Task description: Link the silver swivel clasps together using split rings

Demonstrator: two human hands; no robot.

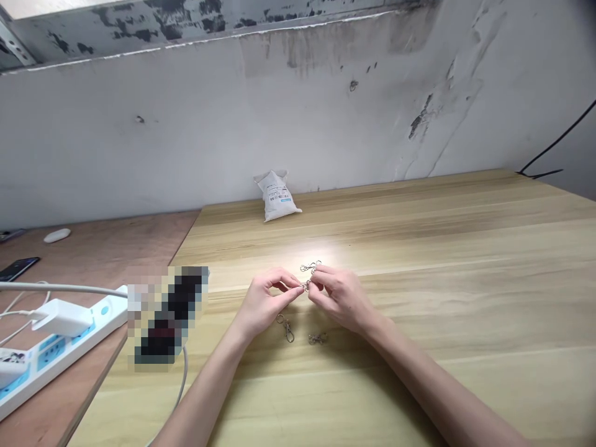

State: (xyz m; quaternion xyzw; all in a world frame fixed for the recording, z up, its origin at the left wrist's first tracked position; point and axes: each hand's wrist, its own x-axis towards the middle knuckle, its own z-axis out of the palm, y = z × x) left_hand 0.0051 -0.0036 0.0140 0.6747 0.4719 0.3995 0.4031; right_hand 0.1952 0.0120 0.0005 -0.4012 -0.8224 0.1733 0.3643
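Observation:
Low over the wooden table, my left hand (272,298) and my right hand (339,297) meet at their fingertips. Between them is a small metal clasp (305,286), pinched from both sides and partly covered by the fingers. Just beyond the fingers lies a metal key-ring clasp (308,267). Another clasp with a ring (288,330) rests below my left hand. A third metal clasp (318,339) is on the table below my right hand.
A white plastic packet (278,197) stands near the wall. At the left are a white power strip (69,341) with plugs, a pixelated dark object (171,315) with a cable, a phone (18,269) and a white oval item (57,235).

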